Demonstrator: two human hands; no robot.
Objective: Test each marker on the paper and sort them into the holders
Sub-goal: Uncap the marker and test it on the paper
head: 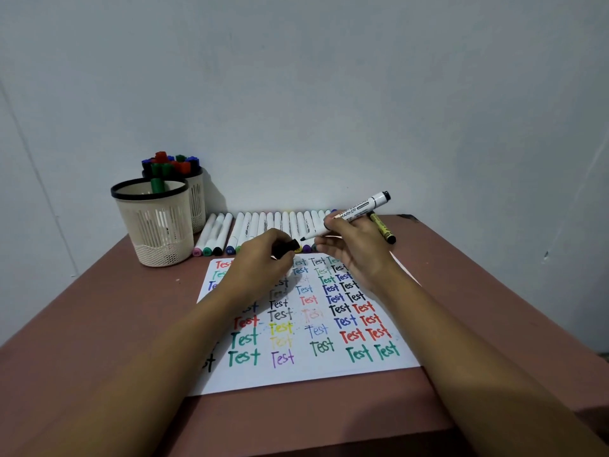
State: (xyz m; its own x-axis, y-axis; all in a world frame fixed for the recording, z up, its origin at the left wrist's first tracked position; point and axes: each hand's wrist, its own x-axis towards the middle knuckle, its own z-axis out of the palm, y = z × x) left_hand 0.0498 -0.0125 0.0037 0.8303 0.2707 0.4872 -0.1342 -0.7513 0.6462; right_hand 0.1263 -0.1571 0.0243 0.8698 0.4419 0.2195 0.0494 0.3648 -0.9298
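Behind the paper (296,374), marker row (263,225); holders (155,225) at left.

left fingers (277,236) pinching, right fingers (334,226) gripping

We see a plain pale grey wall (329,77) behind a reddish-brown tabletop (99,324) that stands against it. A faint slanted seam (29,166) crosses the wall's left side. We note a dark chip (407,217) at the tabletop's far right corner. The light is soft.
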